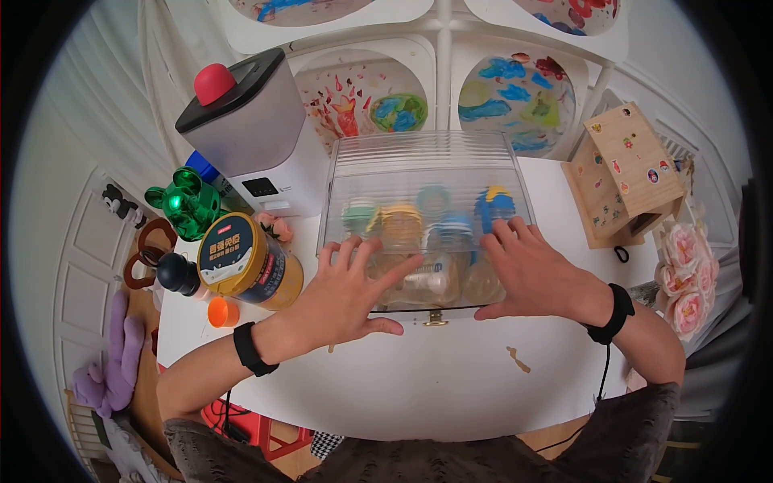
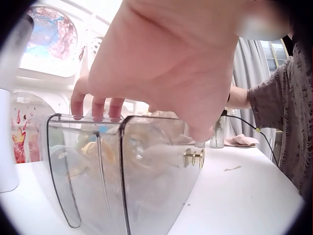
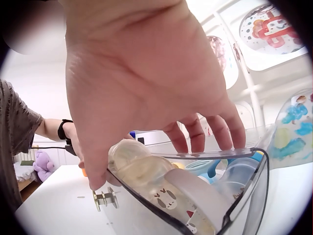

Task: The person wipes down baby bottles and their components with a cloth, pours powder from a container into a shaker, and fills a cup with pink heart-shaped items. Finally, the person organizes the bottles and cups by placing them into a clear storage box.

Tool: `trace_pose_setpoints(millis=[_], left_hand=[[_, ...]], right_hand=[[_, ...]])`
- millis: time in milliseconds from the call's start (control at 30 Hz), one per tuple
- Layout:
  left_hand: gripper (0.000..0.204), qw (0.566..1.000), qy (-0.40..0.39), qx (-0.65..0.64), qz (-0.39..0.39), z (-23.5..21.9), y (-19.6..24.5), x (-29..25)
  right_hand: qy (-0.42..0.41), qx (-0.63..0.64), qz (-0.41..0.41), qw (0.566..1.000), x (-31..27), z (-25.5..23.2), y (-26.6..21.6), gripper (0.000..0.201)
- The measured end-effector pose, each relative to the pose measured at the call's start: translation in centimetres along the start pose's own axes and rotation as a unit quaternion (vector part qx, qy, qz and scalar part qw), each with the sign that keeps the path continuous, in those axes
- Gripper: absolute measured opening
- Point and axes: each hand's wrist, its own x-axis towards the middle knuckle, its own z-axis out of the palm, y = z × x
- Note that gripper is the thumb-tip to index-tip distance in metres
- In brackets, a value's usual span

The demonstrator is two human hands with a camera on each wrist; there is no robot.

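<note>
A clear plastic box point(image 1: 386, 283) with a ribbed lid point(image 1: 419, 173) and a small brass latch point(image 1: 436, 319) stands on the white table. Inside are several baby bottles point(image 3: 161, 196) with yellow, blue and green tops, seen through the plastic. My left hand point(image 1: 334, 298) rests spread on the left part of the box top, fingertips on the clear surface and thumb near the front edge. Spread likewise over the right part, my right hand point(image 1: 539, 270) touches the top with its fingertips. Its thumb point(image 3: 99, 177) sits by the front rim, close to the latch.
A grey-and-white appliance point(image 1: 258, 129) with a red knob stands left of the box. Near it are a gold-lidded tub point(image 1: 245, 258), a green shiny bear point(image 1: 189, 205) and an orange cap point(image 1: 223, 311). A wooden house point(image 1: 628, 169) and pink flowers point(image 1: 684, 274) are at right.
</note>
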Motion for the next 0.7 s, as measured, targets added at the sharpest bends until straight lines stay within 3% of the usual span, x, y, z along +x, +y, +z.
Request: trace_pose_setpoints(millis=[200,267,467,700], left_hand=[[0.089,1.0,0.003,-0.009,0.014,-0.3,1.2,1.4],[0.083,0.999,0.02,-0.027,0.041,-0.3,2.0,2.1],[0.068,0.998,0.019,-0.048,0.03,0.2,1.8,2.9],[0.066,0.999,0.021,-0.039,0.023,-0.3,1.7,2.7]], right_hand=[[0.01,0.0,-0.007,1.0,0.6,0.4,0.5,0.077],[0.006,-0.003,-0.008,1.0,0.7,0.3,0.5,0.076],[0.002,-0.001,0.004,1.0,0.4,0.1,0.4,0.076],[0.045,-0.011,-0.001,0.999,-0.2,1.1,0.5,0.078]])
